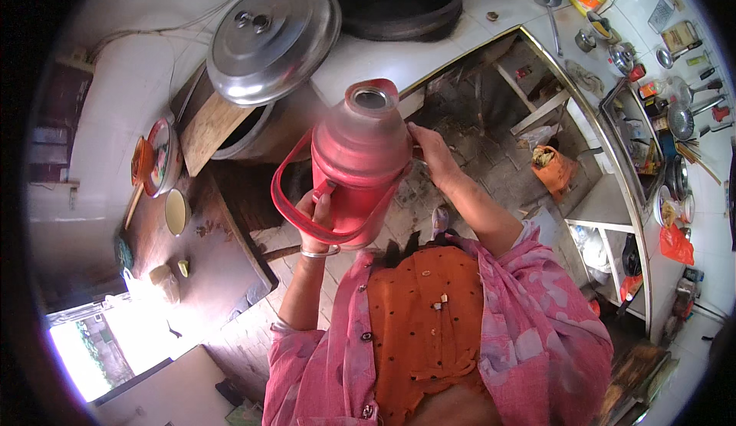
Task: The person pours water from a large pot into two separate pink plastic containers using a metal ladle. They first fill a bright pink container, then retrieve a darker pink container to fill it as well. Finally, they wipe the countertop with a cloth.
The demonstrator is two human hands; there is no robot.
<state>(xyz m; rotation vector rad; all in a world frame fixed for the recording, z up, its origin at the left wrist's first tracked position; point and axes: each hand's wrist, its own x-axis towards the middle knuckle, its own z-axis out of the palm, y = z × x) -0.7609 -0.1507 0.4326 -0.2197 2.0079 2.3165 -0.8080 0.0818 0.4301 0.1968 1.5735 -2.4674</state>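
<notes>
A red thermos flask (362, 144) with its mouth uncovered is held up in front of my body between both hands. My left hand (316, 219) grips the flask's side handle, and the loop of the red carrying handle hangs around that hand. My right hand (434, 153) presses against the flask's other side near the shoulder; its fingertips are partly hidden behind the flask. Behind the flask, a large pot or vat (276, 130) is partly covered by a wooden board (213, 130) and a round metal lid (276, 40).
A big dark wok (397, 0) sits in the white tiled counter (368, 63). At left, a brown table (201, 253) bears a bowl (177, 212) and an enamel basin (164, 158). An orange bag (553, 170) lies low at right, by shelves; ladles and bottles line the far counter.
</notes>
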